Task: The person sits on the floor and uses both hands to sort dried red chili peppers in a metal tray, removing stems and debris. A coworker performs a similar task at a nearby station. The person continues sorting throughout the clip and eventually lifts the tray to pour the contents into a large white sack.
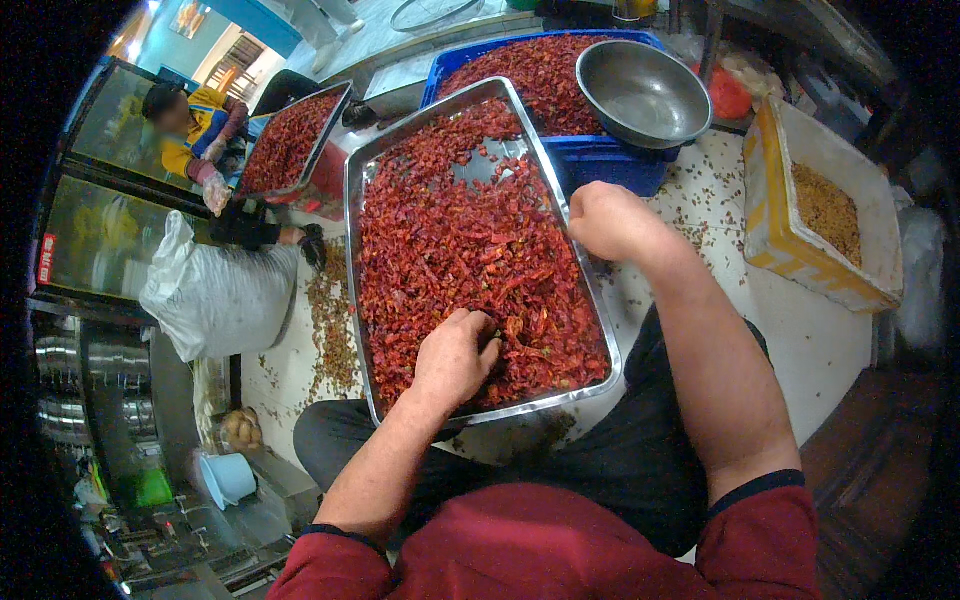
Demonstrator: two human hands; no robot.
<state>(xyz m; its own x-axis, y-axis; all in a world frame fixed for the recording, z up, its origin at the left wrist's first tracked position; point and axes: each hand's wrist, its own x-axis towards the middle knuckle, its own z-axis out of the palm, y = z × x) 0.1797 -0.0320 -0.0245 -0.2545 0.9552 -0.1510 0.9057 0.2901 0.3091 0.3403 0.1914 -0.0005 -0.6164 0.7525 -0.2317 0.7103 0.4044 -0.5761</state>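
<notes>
A rectangular metal tray point(545, 166) full of cut dried red chili pieces point(457, 255) lies before me, its near end between my knees. My left hand point(455, 356) rests in the chilies near that end. Its fingers curl down into the pieces, and the fingertips are hidden, so a grip on any piece cannot be made out. At the tray's right rim is my right hand point(606, 221), its fingers bent inward in a loose fist. Whether it grips the rim or holds something is not visible. Bare metal shows through the chilies near the far end.
Behind the tray, a metal bowl point(637, 94) sits on a blue crate point(607, 161) of chilies. A foam box point(769, 187) with yellowish seeds stands right. At left are a white sack point(225, 292) and a gloved co-worker point(199, 131) beside another chili tray point(319, 150). Seeds litter the floor point(330, 330).
</notes>
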